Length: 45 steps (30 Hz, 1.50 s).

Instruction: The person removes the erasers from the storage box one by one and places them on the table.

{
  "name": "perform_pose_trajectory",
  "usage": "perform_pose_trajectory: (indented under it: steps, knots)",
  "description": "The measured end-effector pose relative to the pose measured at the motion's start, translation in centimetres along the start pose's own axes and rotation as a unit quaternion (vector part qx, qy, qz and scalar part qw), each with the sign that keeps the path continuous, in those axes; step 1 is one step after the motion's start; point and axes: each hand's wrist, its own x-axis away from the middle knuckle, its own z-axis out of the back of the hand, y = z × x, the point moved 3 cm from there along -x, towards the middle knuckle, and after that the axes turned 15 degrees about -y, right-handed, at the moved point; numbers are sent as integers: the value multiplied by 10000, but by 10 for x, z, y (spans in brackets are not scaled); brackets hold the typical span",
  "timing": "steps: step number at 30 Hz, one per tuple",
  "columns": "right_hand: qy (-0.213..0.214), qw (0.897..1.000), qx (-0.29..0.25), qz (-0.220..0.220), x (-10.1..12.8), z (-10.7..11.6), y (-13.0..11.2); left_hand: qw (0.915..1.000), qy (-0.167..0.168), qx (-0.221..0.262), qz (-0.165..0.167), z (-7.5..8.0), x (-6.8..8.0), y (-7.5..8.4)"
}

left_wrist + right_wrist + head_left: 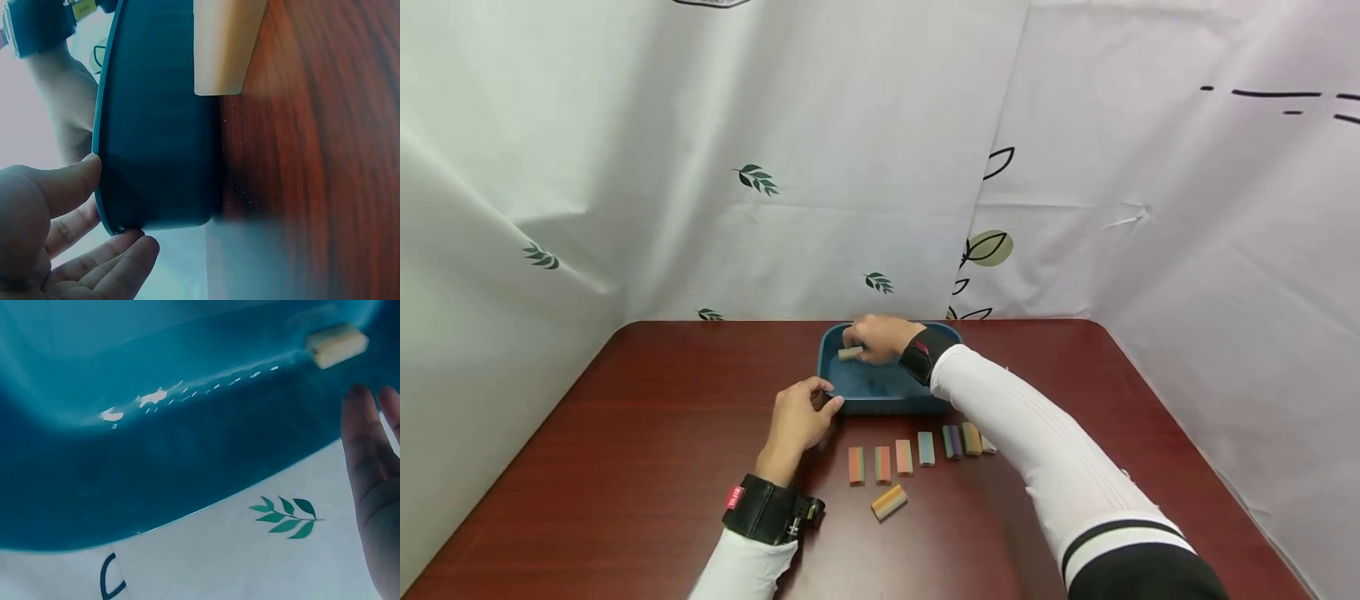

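Note:
A blue plastic tray (887,408) stands at the far side of the table. My left hand (801,421) pinches its front left corner; in the left wrist view the thumb (75,181) lies on the rim and other fingers wrap round the corner. My right hand (880,337) reaches inside the tray, beside a small cream block (850,354). In the right wrist view that block (337,345) lies on the tray's inner surface, slightly apart from the extended fingers (365,444). Part of the right hand lies outside that view.
In front of the tray runs a row of small striped blocks, among them an orange-green one (856,467) and a light blue one (926,449). A yellow-and-cream block (889,503) lies nearer. The right sleeve (1037,433) partly covers the row's right end. White curtain (850,167) hangs behind the table.

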Motion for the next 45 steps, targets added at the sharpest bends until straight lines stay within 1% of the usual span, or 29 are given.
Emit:
perform_pose_trajectory:
  steps: [3,9,13,18,21,24,30,34,38,45]
  knots:
    - [-271,9993,232,-73,-9,-5,1,10000,26,54,14,-3,3,-2]
    - [-432,9970,635,-131,-25,-10,7,9999,43,125,31,-1,3,-2]
    - [-437,9949,897,-134,-32,-12,10,9999,0,115,14,2,1,0]
    - [-220,9935,1096,198,-38,-15,10,10000,8,57,5,3,-2,1]
    - [-67,9937,1071,317,-40,-17,11,10000,17,22,3,4,-3,2]
    - [7,9943,1007,343,-43,-19,12,10000,23,3,-4,4,-4,2]
    - [-166,9951,914,349,-46,-23,11,10000,18,75,16,4,-4,0]
    - [-206,9957,842,329,-45,-27,10,10000,-17,65,32,2,-4,1]
    - [-213,9957,853,286,-47,-27,9,10000,20,46,75,2,-5,0]
    - [-133,9964,800,250,-49,-26,11,10000,44,-21,-19,1,-7,2]
